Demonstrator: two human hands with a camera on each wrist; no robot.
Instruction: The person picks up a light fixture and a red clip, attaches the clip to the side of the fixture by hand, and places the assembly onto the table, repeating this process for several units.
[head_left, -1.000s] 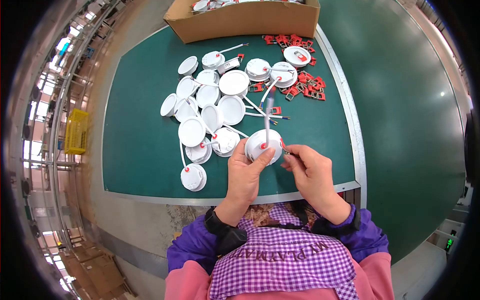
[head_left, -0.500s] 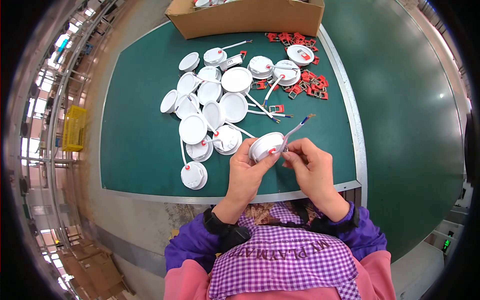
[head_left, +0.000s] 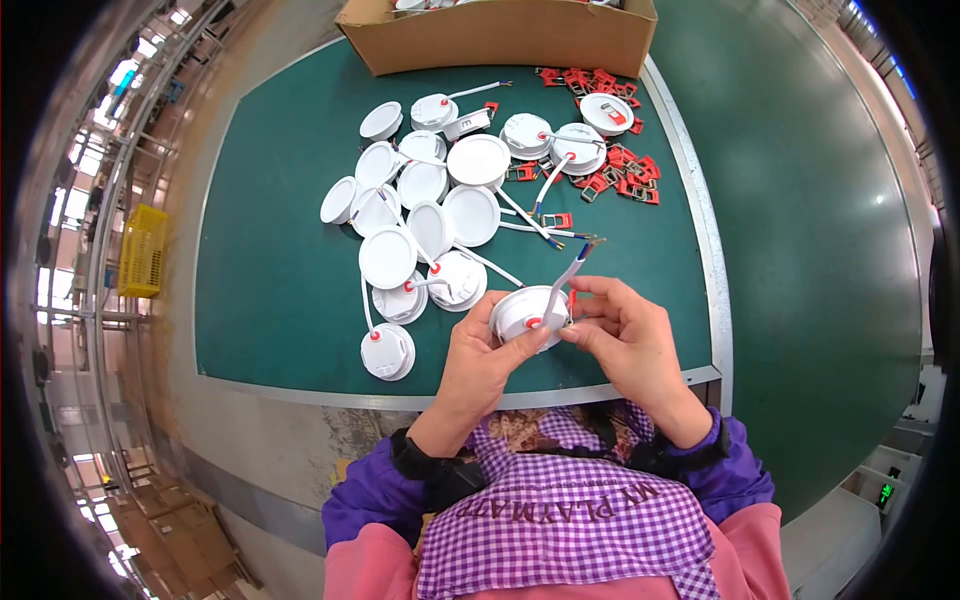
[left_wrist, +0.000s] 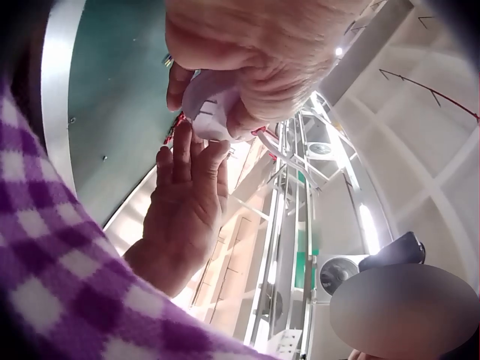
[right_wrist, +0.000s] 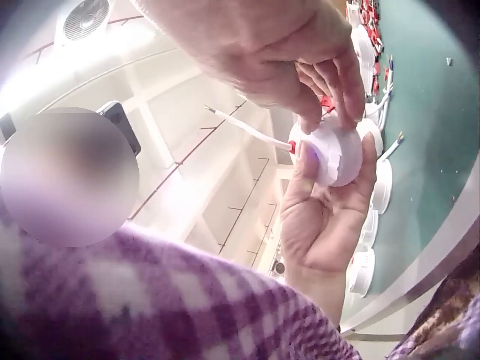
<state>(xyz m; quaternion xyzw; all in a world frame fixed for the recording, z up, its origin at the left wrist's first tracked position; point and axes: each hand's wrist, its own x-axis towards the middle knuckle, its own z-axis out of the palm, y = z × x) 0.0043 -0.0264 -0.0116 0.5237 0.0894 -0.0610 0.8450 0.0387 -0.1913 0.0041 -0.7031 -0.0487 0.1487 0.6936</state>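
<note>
My left hand (head_left: 470, 360) grips a round white downlight (head_left: 513, 312) by its rim, close above the near part of the green table. Its back faces up, and a white cable (head_left: 562, 285) with bare wire ends rises from a red grommet. At the light's right side my right hand (head_left: 635, 345) pinches a small red spring clip (head_left: 572, 299) between thumb and fingers. In the right wrist view, the red clip (right_wrist: 327, 104) lies against the side of the downlight (right_wrist: 334, 157), partly hidden by fingers. The left wrist view shows the downlight (left_wrist: 210, 101) between both hands.
Several white downlights (head_left: 388, 257) with cables lie grouped left of centre on the green table (head_left: 290, 200). Piles of red clips (head_left: 635, 178) sit at the far right, around another downlight (head_left: 606, 114). A cardboard box (head_left: 500, 45) stands along the far edge.
The downlight has been turned in the left hand; its cable swung right, then partly back upright. The right hand stays at the light's right side with the red clip.
</note>
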